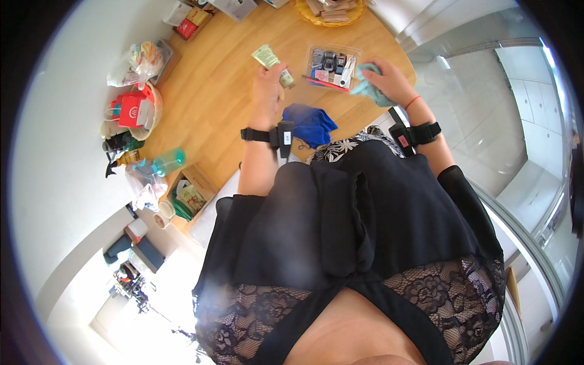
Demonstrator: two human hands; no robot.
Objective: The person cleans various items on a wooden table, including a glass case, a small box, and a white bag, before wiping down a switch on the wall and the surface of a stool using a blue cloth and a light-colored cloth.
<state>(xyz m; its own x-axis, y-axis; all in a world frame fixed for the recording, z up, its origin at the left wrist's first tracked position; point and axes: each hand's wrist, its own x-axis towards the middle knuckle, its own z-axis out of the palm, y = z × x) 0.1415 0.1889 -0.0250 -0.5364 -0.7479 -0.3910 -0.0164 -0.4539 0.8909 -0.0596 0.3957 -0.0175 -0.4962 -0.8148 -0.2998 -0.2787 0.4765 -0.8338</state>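
Note:
My left hand (269,82) grips a pale green printed packet (266,55), which sticks out on both sides of the fist. A light teal cloth (376,89) is bunched under my right hand (390,80), beside the right wall of a clear plastic box (335,45). Inside that box lie several toy cars (329,60), a white tool-like item (348,70) and small blue and pink pieces. A red strip (326,83) lies along its near side. Nearer to me, a crumpled blue cloth (308,123) rests on the wooden table (219,91).
At the back stands a yellow basket (331,20) of wooden pieces. Along the left wall are a basket with a red box (132,109), plastic bags (141,64), a teal spray bottle (169,162) and a cardboard box (198,182). The table's right edge curves near my right hand.

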